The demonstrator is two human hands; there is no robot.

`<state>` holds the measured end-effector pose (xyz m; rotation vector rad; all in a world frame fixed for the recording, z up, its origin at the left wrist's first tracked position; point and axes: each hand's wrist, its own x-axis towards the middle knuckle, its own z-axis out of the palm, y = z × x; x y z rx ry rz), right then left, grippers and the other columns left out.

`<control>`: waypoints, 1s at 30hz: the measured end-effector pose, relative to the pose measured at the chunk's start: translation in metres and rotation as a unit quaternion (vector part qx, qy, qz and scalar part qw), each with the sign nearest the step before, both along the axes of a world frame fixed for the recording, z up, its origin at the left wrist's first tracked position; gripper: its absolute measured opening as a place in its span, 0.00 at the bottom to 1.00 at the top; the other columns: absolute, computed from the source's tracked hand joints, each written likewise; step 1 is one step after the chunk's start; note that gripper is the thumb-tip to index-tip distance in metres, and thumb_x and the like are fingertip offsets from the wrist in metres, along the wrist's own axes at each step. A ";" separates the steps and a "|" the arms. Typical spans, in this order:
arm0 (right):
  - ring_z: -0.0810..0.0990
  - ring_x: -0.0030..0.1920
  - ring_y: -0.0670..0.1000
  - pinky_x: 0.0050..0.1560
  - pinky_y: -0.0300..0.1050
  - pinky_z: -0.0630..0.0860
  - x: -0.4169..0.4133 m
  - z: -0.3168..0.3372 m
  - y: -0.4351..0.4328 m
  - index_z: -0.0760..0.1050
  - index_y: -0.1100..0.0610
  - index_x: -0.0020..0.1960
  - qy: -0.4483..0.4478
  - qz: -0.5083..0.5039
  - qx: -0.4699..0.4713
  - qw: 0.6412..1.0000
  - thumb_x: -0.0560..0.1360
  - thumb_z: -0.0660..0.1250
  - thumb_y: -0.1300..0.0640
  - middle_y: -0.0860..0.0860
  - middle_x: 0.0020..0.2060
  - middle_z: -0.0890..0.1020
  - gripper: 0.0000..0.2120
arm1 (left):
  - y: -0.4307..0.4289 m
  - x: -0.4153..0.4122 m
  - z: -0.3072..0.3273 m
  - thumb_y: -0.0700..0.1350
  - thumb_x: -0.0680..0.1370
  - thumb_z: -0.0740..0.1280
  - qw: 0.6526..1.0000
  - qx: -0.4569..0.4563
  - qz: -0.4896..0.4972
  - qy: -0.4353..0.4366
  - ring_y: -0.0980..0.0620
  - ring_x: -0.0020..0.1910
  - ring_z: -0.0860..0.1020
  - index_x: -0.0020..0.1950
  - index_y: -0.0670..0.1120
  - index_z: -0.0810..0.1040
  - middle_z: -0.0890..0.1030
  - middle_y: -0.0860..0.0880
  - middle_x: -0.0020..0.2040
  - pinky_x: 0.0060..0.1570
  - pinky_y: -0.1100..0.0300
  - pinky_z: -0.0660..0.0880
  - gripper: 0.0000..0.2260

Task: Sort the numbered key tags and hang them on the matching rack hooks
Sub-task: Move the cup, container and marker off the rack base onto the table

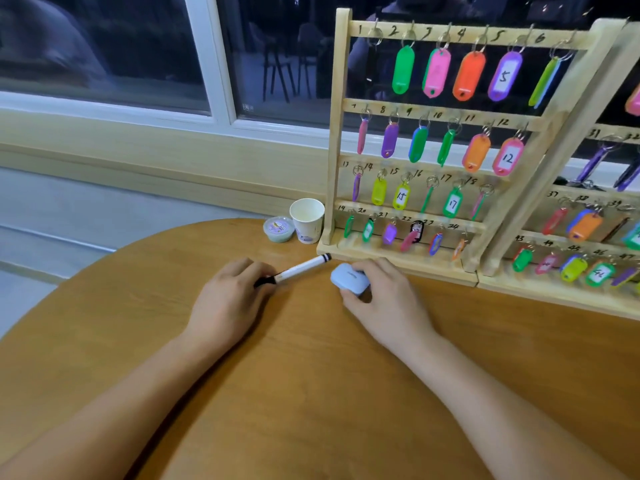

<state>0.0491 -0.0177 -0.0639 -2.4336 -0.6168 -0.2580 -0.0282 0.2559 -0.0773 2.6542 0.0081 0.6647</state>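
Observation:
A wooden key rack (337,133) stands at the table's far side, its hooks numbered from 1 to 24. Coloured key tags hang on most hooks, among them a purple tag marked 5 (504,76) and a pink tag marked 12 (507,157). A second rack (561,140) stands to its right with more tags. My left hand (228,299) holds a white marker with a black cap (301,268) just in front of the rack. My right hand (384,299) grips a small light-blue case (348,278) on the table.
A white paper cup (307,220) and a small lidded tub (278,228) sit left of the rack base. The round wooden table (311,393) ends at the left, with the floor beyond. A window and sill run behind.

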 end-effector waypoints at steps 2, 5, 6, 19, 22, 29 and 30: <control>0.78 0.58 0.52 0.55 0.53 0.78 0.004 0.000 0.027 0.79 0.49 0.62 0.002 0.016 0.012 1.000 0.75 0.73 0.47 0.46 0.55 0.79 0.17 | 0.025 -0.015 0.001 0.48 0.81 0.73 0.999 -0.002 0.038 0.000 0.53 0.52 0.78 0.59 0.56 0.81 0.79 0.58 0.51 0.48 0.54 0.76 0.07; 0.77 0.61 0.53 0.56 0.51 0.77 0.011 -0.002 0.064 0.78 0.50 0.64 -0.006 0.027 -0.001 1.000 0.77 0.73 0.45 0.47 0.57 0.79 0.18 | 0.056 -0.021 0.001 0.49 0.81 0.73 0.992 -0.035 0.122 0.012 0.51 0.51 0.79 0.58 0.57 0.79 0.79 0.58 0.51 0.47 0.54 0.74 0.07; 0.78 0.61 0.54 0.55 0.50 0.76 0.014 -0.002 0.075 0.78 0.51 0.64 -0.014 0.024 -0.007 1.000 0.77 0.73 0.44 0.48 0.58 0.80 0.19 | 0.064 -0.018 0.000 0.49 0.81 0.73 0.988 -0.043 0.145 0.017 0.49 0.51 0.79 0.58 0.56 0.79 0.80 0.57 0.51 0.46 0.53 0.74 0.08; 0.79 0.59 0.56 0.50 0.49 0.70 0.040 -0.013 0.146 0.80 0.53 0.64 -0.072 0.040 -0.067 0.994 0.79 0.72 0.41 0.53 0.56 0.83 0.20 | 0.082 0.055 -0.010 0.44 0.79 0.69 0.972 -0.106 0.208 0.031 0.45 0.50 0.79 0.62 0.47 0.75 0.80 0.47 0.57 0.50 0.49 0.78 0.12; 0.82 0.55 0.57 0.44 0.49 0.68 0.041 -0.007 0.168 0.79 0.53 0.63 -0.102 0.045 -0.122 0.986 0.78 0.68 0.33 0.53 0.55 0.82 0.26 | 0.084 0.060 -0.010 0.46 0.79 0.68 0.971 -0.090 0.218 0.037 0.43 0.49 0.79 0.62 0.47 0.75 0.80 0.47 0.58 0.49 0.48 0.78 0.12; 0.85 0.47 0.59 0.36 0.49 0.65 0.049 0.007 0.211 0.72 0.56 0.60 -0.088 0.038 -0.233 0.968 0.80 0.65 0.32 0.54 0.47 0.85 0.27 | 0.088 0.072 -0.011 0.48 0.79 0.68 0.974 -0.059 0.214 0.038 0.48 0.40 0.78 0.63 0.49 0.77 0.79 0.49 0.56 0.41 0.51 0.77 0.13; 0.86 0.47 0.59 0.36 0.49 0.66 0.050 0.006 0.216 0.72 0.57 0.61 -0.083 0.039 -0.231 0.969 0.81 0.65 0.33 0.55 0.47 0.85 0.26 | 0.089 0.074 -0.012 0.49 0.79 0.67 0.976 -0.057 0.208 0.039 0.48 0.41 0.78 0.64 0.49 0.77 0.79 0.49 0.56 0.41 0.51 0.77 0.14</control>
